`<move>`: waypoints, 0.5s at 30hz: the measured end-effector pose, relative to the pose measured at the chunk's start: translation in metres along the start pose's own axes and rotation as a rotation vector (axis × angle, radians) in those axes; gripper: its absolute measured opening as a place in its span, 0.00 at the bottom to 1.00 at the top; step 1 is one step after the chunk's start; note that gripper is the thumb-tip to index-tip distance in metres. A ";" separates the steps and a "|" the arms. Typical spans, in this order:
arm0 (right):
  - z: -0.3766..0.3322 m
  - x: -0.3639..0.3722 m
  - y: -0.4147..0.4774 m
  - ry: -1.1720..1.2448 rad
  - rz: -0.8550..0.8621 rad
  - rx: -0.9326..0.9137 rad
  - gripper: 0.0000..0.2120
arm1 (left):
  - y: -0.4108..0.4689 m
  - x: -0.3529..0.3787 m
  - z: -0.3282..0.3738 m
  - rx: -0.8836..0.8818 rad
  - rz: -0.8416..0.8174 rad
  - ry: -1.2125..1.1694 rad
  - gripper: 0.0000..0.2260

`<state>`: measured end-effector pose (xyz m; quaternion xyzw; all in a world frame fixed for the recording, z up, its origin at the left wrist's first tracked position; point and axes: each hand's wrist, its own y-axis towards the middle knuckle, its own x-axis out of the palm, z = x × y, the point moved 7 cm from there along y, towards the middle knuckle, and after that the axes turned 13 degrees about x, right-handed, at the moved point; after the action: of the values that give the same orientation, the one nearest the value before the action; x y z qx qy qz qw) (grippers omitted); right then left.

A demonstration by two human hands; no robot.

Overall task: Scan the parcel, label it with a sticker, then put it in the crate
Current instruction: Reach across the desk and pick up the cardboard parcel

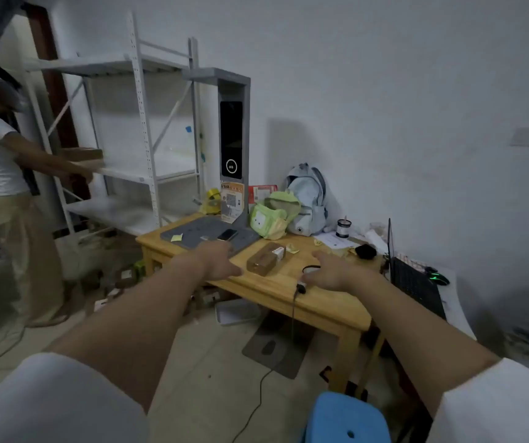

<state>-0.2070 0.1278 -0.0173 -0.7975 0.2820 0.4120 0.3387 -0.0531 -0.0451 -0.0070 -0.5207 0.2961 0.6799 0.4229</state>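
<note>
On the wooden table (288, 282) the brown parcel (264, 259) is seen lying flat, a small white-and-red label at its far end, untouched between both hands. Left hand (221, 262) is held open and empty, fingers spread, just left of the parcel by the grey scanner pad (192, 233). Right hand (328, 271) is lowered over the handheld scanner (303, 284) near the table's front edge; whether it is gripped cannot be told. A phone (227, 234) is seen on the pad.
</note>
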 end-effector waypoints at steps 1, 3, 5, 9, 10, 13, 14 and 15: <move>-0.005 0.001 0.007 -0.049 0.029 -0.004 0.41 | 0.005 -0.002 -0.006 0.004 0.002 0.051 0.35; -0.016 0.001 0.023 -0.185 0.114 -0.005 0.41 | 0.020 -0.005 -0.021 0.024 0.002 0.156 0.36; -0.034 0.003 0.039 -0.291 0.186 -0.040 0.41 | 0.037 -0.012 -0.036 0.047 0.034 0.212 0.35; -0.068 0.009 0.080 -0.357 0.260 -0.045 0.41 | 0.076 -0.026 -0.071 0.114 0.074 0.279 0.35; -0.077 0.009 0.092 -0.339 0.269 -0.034 0.42 | 0.086 -0.030 -0.082 0.121 0.082 0.283 0.35; -0.106 0.013 0.126 -0.311 0.292 -0.018 0.44 | 0.114 -0.034 -0.113 0.121 0.098 0.258 0.35; -0.115 0.016 0.136 -0.314 0.289 -0.010 0.44 | 0.124 -0.032 -0.125 0.119 0.083 0.238 0.35; -0.123 0.019 0.146 -0.315 0.282 -0.001 0.44 | 0.132 -0.028 -0.135 0.117 0.063 0.218 0.35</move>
<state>-0.2463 -0.0592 -0.0256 -0.6762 0.3341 0.5748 0.3173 -0.1046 -0.2285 -0.0230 -0.5565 0.3957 0.6139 0.3960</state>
